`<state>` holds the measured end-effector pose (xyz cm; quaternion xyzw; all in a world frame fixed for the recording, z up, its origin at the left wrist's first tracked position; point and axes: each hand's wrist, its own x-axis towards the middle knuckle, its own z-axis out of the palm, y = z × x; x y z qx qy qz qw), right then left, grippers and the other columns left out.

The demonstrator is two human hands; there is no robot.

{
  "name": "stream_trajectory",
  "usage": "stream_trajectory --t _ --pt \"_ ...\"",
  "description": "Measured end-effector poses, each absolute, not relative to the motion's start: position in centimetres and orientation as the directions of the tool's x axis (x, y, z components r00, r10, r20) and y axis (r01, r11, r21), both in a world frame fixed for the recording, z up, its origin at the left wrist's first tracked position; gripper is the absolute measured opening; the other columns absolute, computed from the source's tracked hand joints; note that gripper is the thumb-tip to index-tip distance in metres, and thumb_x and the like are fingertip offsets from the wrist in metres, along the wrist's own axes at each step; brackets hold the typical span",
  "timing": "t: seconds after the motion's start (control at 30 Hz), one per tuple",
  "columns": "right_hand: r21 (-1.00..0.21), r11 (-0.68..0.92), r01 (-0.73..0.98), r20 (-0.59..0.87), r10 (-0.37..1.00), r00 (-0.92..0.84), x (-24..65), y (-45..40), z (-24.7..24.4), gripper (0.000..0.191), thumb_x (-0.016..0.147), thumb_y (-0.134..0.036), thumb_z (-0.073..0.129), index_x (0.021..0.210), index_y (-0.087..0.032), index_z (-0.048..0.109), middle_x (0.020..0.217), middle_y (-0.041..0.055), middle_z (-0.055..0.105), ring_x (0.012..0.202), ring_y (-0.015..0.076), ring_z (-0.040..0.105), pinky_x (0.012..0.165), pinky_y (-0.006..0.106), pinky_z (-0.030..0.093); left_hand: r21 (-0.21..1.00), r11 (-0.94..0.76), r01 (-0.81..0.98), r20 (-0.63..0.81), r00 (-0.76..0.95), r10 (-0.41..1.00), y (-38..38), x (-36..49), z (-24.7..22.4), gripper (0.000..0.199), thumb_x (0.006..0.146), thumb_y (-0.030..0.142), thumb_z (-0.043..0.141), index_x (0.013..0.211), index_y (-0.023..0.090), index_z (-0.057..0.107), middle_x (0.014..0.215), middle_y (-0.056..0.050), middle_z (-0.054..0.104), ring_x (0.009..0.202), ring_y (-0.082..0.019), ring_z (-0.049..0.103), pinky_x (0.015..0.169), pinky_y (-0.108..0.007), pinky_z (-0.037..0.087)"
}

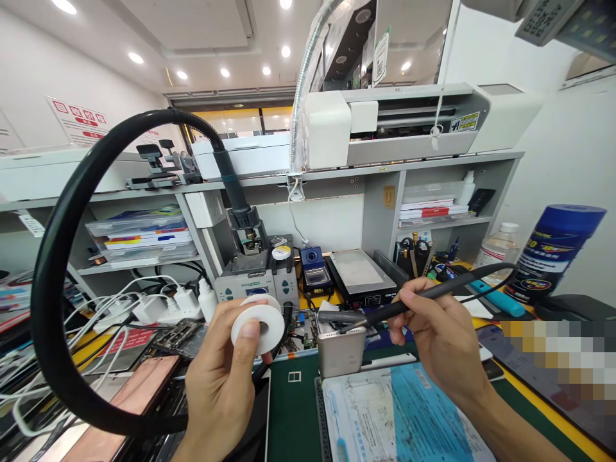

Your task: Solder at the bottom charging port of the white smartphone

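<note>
My left hand [224,378] grips a white spool [258,326] between thumb and fingers, its round face toward me. In my right hand [433,327] is a black pen-shaped soldering iron [402,307], its thin tip pointing left. That tip lies over the top edge of a silver phone [341,354], which stands upright on the bench; whether they touch I cannot tell. A cable runs from the iron's rear end on the right. Behind the phone are small circuit parts [301,332].
A thick black hose [52,269] loops around the left side. Phones and white cables crowd the left. A blue and white sheet [399,410] lies in front. Behind stand a grey station [255,282] and a flat heating plate [363,273]; a blue can [558,253] is at right.
</note>
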<state>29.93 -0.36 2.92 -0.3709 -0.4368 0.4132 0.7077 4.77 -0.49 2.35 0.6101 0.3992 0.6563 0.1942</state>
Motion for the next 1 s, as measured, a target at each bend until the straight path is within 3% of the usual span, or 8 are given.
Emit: stream_trajectory --t 0.3,0.47,0.77,1.0 --pt "-0.882 0.393 -0.258 0.322 0.905 0.278 30.0 -0.3 2.7 0.025 0.085 -0.042 0.076 0.077 -0.022 0.063 0.052 -0.0008 0.064 0.045 0.0164 0.061 0.043 0.024 0.047 0.713 -0.65 0.262 0.691 -0.106 0.715 0.1 4.0 1.8 0.022 0.103 0.036 0.054 0.115 0.026 0.07 0.113 -0.003 0.064 0.068 -0.01 0.059 0.059 -0.022 0.05" --pt "-0.879 0.398 -0.261 0.328 0.904 0.274 30.1 -0.1 2.7 0.025 0.086 -0.041 0.076 0.077 -0.022 0.063 0.052 -0.0007 0.064 0.044 0.0161 0.061 0.043 0.024 0.047 0.694 -0.659 0.289 0.705 -0.089 0.704 0.3 3.7 1.6 0.021 0.103 0.035 0.054 0.114 0.027 0.07 0.116 -0.004 0.065 0.08 -0.014 0.065 0.059 -0.022 0.05" --pt "-0.881 0.396 -0.257 0.325 0.904 0.279 30.1 -0.2 2.6 0.025 0.086 -0.041 0.075 0.079 -0.021 0.062 0.052 -0.0002 0.064 0.044 0.0166 0.061 0.043 0.025 0.047 0.749 -0.634 0.193 0.662 -0.179 0.728 -0.4 4.8 2.2 0.022 0.101 0.039 0.056 0.108 0.024 0.071 0.107 -0.003 0.065 0.064 -0.01 0.056 0.057 -0.023 0.049" --pt "-0.883 0.395 -0.253 0.324 0.904 0.279 30.0 -0.1 2.7 0.026 0.085 -0.042 0.076 0.078 -0.021 0.062 0.052 -0.0003 0.064 0.044 0.0163 0.06 0.043 0.024 0.047 0.756 -0.628 0.182 0.654 -0.197 0.73 -0.5 5.2 2.3 0.022 0.101 0.039 0.057 0.107 0.024 0.072 0.105 -0.003 0.065 0.066 -0.011 0.056 0.056 -0.023 0.047"
